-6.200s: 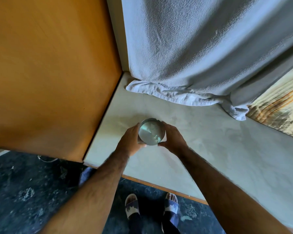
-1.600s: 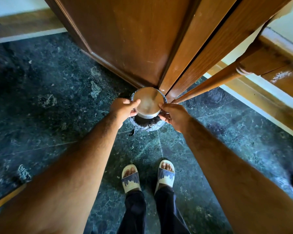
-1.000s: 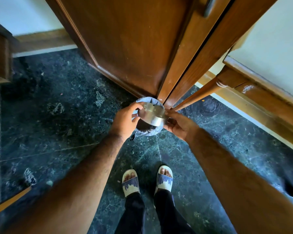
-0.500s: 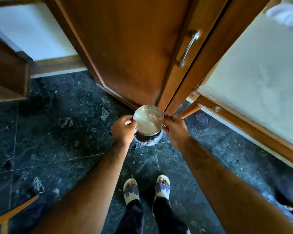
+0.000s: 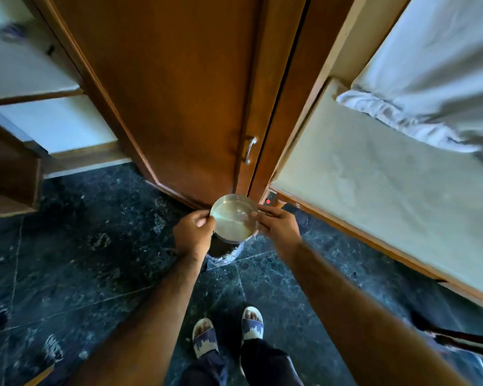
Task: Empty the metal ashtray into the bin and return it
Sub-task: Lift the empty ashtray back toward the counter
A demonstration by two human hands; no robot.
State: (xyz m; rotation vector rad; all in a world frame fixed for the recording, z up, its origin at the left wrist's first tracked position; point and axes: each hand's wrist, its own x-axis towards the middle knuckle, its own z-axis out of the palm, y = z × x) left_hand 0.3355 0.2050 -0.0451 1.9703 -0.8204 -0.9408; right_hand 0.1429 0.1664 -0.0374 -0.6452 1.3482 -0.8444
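Nearest the camera, two feet in pale sandals (image 5: 227, 334) stand on the dark green stone floor (image 5: 76, 263), below dark trouser legs. Two bare forearms reach forward from the lower edge of the view. The left hand (image 5: 193, 234) is curled, its fingers pinching the left rim of the metal ashtray (image 5: 233, 217); the right hand (image 5: 278, 226) grips the opposite rim with fingers stretched along it. The single ashtray is held level between them, open side up, and its shiny bowl looks empty. Directly beneath it, partly hidden by the ashtray and the left hand, sits one bin (image 5: 224, 250) on the floor, lined with a pale bag; its inside is dark and I cannot tell its contents. Beyond the hands rises a brown wooden cupboard door (image 5: 179, 93) with one metal handle (image 5: 250, 149). To the right runs a pale counter (image 5: 388, 196) with a wooden front edge, and a white cloth (image 5: 430, 79) lies bunched over its far end.
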